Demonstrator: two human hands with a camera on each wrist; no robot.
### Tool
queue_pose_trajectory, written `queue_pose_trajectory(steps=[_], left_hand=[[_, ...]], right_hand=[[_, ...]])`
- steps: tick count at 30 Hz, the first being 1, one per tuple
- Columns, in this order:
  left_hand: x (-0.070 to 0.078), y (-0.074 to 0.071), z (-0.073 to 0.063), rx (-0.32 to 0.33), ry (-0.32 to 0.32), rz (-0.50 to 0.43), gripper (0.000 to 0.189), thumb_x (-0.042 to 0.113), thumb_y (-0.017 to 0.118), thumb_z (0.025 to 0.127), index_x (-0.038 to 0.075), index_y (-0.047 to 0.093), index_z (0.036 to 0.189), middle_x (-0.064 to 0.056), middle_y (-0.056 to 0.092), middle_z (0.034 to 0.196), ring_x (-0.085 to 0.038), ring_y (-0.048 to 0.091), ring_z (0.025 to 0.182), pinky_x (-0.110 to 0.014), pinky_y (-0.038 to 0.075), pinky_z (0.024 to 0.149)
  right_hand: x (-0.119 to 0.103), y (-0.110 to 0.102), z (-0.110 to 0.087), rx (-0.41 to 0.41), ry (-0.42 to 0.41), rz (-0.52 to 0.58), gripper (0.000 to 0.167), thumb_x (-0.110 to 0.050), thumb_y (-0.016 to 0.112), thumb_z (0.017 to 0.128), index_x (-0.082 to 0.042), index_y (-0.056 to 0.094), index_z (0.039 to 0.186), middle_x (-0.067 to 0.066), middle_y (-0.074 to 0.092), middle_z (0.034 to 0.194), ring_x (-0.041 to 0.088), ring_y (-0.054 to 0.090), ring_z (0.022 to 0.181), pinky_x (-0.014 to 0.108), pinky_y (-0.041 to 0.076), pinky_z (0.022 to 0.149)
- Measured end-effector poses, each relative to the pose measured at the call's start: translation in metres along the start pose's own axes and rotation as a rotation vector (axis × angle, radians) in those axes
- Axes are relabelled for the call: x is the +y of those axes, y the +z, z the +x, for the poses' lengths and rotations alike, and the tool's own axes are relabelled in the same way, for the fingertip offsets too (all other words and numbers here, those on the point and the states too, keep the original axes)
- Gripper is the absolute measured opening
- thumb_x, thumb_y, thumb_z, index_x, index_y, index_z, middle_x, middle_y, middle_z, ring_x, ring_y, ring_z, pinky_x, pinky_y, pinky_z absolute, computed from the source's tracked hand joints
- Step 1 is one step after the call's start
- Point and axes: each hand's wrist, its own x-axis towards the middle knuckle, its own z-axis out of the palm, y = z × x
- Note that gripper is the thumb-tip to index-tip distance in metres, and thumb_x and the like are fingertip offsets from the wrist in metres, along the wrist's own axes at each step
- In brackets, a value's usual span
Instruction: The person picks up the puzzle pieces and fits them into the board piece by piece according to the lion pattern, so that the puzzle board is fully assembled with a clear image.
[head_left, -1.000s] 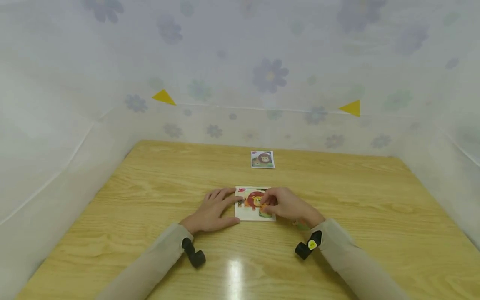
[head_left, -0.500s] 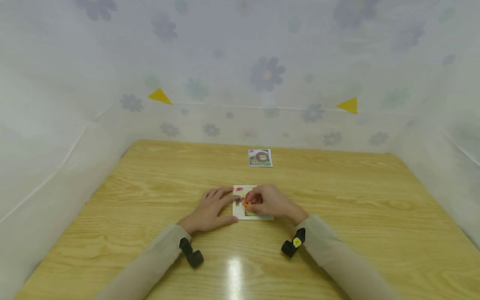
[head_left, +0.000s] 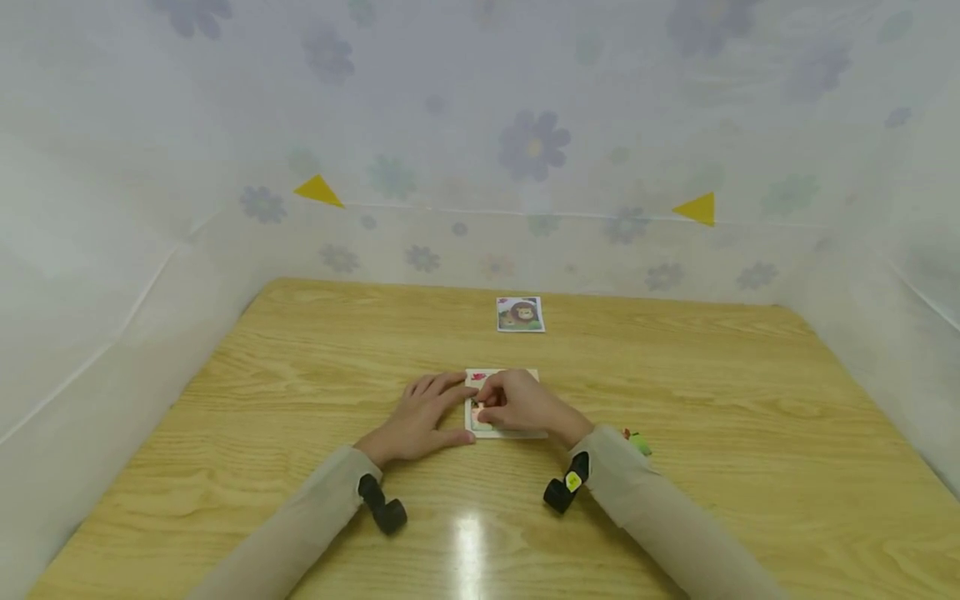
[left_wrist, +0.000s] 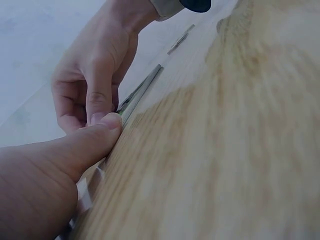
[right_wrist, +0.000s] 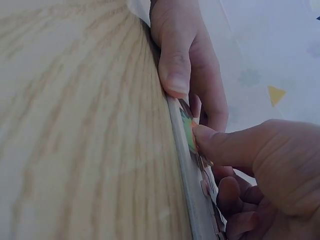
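Observation:
A small white puzzle board [head_left: 510, 433] lies flat on the table. My left hand [head_left: 420, 425] rests at the board's left side, fingers stretched over the edge and thumb at the near corner. With thumb and curled fingers my right hand [head_left: 521, 404] pinches a puzzle piece [head_left: 480, 419] over the board's near left part. Green and orange show on this puzzle piece [right_wrist: 189, 134] in the right wrist view. A pink bird print [head_left: 478, 377] shows at the board's far left corner. Most of the board's picture is hidden under the right hand.
Farther back on the wooden table [head_left: 360, 333] lies a lion picture card [head_left: 519, 315]. A loose green and red puzzle piece [head_left: 637, 442] sits beside the right sleeve. Pale flowered curtains [head_left: 450, 125] hang around the table's back and sides.
My right hand has moved left across the board with the puzzle piece, from its right part to the near left. The left hand stays in place. A loose piece shows beside the right sleeve.

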Motion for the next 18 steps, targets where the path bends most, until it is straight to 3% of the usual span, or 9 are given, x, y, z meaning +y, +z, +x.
queue_pose_trajectory(steps=[7,13,18], left_hand=[[-0.003,-0.001,0.000,0.001,-0.002,0.017,0.065,0.050,0.063,0.088,0.020,0.046,0.144,-0.009,0.033,0.154,-0.034,0.031,0.136,-0.058,0.020,0.109],[-0.003,-0.001,0.000,0.015,0.002,0.023,0.065,0.051,0.063,0.088,0.020,0.047,0.143,-0.009,0.034,0.153,-0.034,0.032,0.135,-0.058,0.021,0.109],[-0.002,0.002,0.000,0.017,0.012,0.023,0.064,0.050,0.063,0.089,0.020,0.047,0.143,-0.009,0.034,0.153,-0.035,0.031,0.136,-0.058,0.020,0.109]], right_hand=[[-0.003,0.000,0.000,0.050,-0.012,-0.092,0.032,-0.016,0.078,0.081,-0.005,0.053,0.098,0.001,0.055,0.073,0.005,0.045,0.062,0.019,0.040,0.058],[0.001,0.004,-0.004,0.051,-0.047,-0.132,0.033,-0.020,0.074,0.085,-0.004,0.053,0.105,0.000,0.054,0.076,0.005,0.045,0.062,0.020,0.041,0.060],[0.003,0.001,-0.018,0.017,-0.095,-0.127,0.034,-0.017,0.069,0.089,0.000,0.053,0.114,0.003,0.054,0.088,0.009,0.048,0.074,0.023,0.044,0.068]])
